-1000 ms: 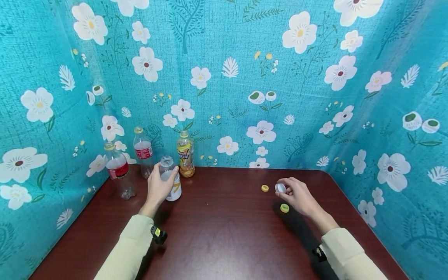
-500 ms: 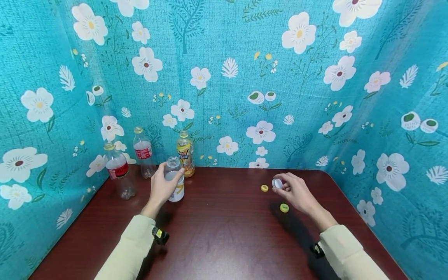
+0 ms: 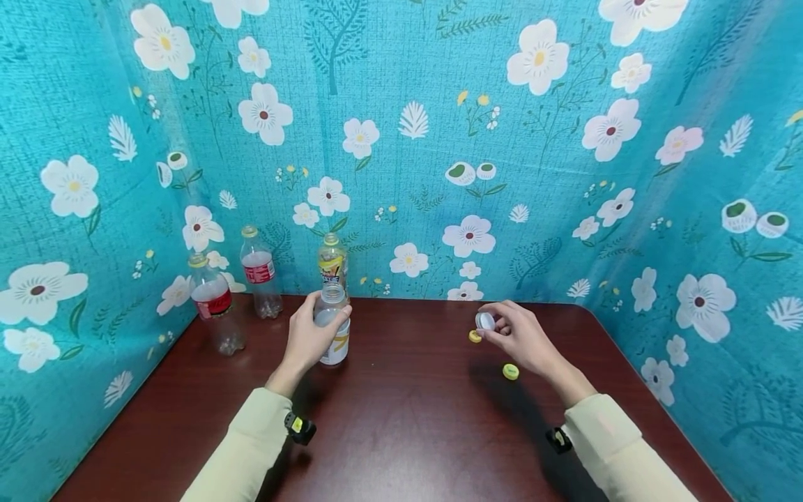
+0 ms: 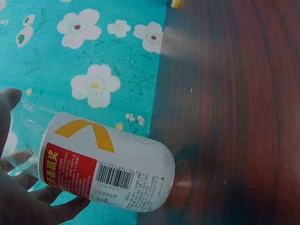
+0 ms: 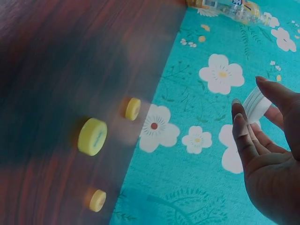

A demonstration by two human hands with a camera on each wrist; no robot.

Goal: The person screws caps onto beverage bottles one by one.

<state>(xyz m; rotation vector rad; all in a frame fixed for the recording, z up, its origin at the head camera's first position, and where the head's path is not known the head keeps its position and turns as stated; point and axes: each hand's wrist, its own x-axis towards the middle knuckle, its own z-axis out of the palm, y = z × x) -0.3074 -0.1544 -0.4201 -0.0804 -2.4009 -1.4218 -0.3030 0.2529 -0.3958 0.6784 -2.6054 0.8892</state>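
My left hand (image 3: 310, 341) grips the upper part of a clear, uncapped bottle with a white label (image 3: 339, 348). The bottle stands upright at or just above the table; whether its base touches is hard to tell. In the left wrist view the label (image 4: 119, 164) shows a yellow stripe, a red panel and a barcode. My right hand (image 3: 523, 338) pinches a white bottle cap (image 3: 484, 321) by its rim, raised over the table. Below it lie yellow caps (image 3: 511, 371); the right wrist view shows another yellow cap (image 5: 97, 200), hidden from the head view.
At the back left stand two clear bottles with red labels, the nearer cola bottle (image 3: 213, 307) and the farther cola bottle (image 3: 258, 272). A yellow-labelled drink bottle (image 3: 331, 259) is partly behind the held one. Flowered cloth (image 3: 401, 174) encloses the brown table (image 3: 401, 432).
My left hand has carried the white-labelled bottle to the right, in front of the yellow-labelled one. My right hand has moved left and slightly up with the white cap.
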